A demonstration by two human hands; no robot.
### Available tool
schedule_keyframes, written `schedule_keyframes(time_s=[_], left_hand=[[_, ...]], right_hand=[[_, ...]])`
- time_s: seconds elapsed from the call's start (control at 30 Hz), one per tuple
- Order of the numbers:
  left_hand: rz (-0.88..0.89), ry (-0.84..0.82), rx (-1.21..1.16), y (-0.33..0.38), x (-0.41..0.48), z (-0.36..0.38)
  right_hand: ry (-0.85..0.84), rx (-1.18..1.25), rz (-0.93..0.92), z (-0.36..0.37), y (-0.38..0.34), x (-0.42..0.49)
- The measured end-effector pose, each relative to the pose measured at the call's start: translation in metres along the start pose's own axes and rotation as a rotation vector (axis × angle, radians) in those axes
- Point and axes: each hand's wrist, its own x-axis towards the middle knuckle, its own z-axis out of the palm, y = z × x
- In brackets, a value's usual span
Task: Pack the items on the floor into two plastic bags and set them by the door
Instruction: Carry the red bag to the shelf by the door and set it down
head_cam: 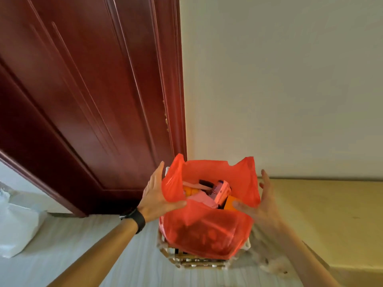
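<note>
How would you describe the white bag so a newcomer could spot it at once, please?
Start at the dark red door. On the floor below it, at the picture's left edge, lies the white bag. Its only neighbour, the red bag, sits in a basket.

A big dark red wooden door (83,100) fills the left side, with long grooves down it. Next to it on the right is a plain pale wall (290,79), with a yellow band (335,214) along its bottom. The floor (99,257) is light grey with thin stripes
</note>
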Motion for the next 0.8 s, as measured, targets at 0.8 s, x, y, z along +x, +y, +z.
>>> schedule_keyframes(time_s=[0.8], left_hand=[[0.512, -0.042, 0.588, -0.001, 0.005, 0.097]], right_hand=[[-0.485, -0.704, -0.334, 0.080, -0.013, 0.063]])
